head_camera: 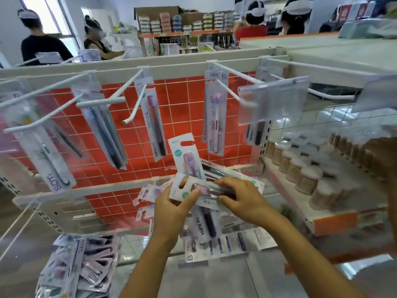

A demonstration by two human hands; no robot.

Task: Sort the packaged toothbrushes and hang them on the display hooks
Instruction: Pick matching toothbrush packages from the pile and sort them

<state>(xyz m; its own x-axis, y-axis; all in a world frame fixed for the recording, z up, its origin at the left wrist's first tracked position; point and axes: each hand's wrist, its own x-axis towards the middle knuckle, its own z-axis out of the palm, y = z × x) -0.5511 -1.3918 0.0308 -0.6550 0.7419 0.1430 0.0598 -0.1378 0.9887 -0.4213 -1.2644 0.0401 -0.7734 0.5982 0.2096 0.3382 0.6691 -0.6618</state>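
— What surrounds the hands in the head view?

— A white display rack [150,67] backed by red tiles [184,97], with white hooks [133,108] jutting toward the viewer. On the right, a shelf of capped jars [305,175]. A clear tag holder [272,102] hangs in front of the far-right hook and partly hides the pack behind it.

— How many packs are hung?

— Five hooks on the top rail carry toothbrush packs, among them a purple-brush pack [153,123] and a pink-brush pack [214,117]. More packs lie heaped at the lower left [79,269].

— And the hands?

— The left hand [171,209] grips a fanned bunch of packaged toothbrushes [193,186], near and centre, below the hooks. The right hand [242,201] pinches one pack in that bunch. Four people stand in the far background.
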